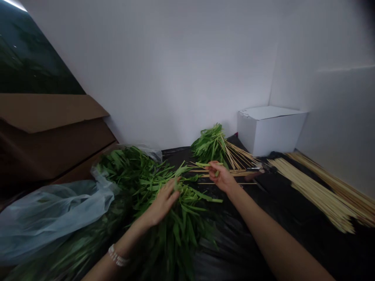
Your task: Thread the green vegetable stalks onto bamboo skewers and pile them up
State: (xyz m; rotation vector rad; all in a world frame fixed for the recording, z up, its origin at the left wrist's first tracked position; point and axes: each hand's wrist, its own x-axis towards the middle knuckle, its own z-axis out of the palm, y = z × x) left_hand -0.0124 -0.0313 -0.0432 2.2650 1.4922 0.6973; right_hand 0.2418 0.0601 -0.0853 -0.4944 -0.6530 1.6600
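My right hand (220, 178) is closed in a pinch on a pale green stem (201, 164) above the middle of the dark surface. My left hand (164, 200) reaches over a heap of long-leaved greens (187, 218), its thumb and fingers closed around a leafy green stem (182, 170). Thin wooden sticks (211, 175) lie beyond and beneath my right hand. Just past them is a bunch of greens on sticks (209, 144), leaves to the left and bare stick ends fanned to the right.
A clear plastic bag (58, 218) and more greens (125, 164) are at left, beside an open cardboard box (52, 136). Long pale sticks (313, 191) lie at right, near a white box (275, 130) by the wall. Black plastic sheeting (231, 249) covers the work surface.
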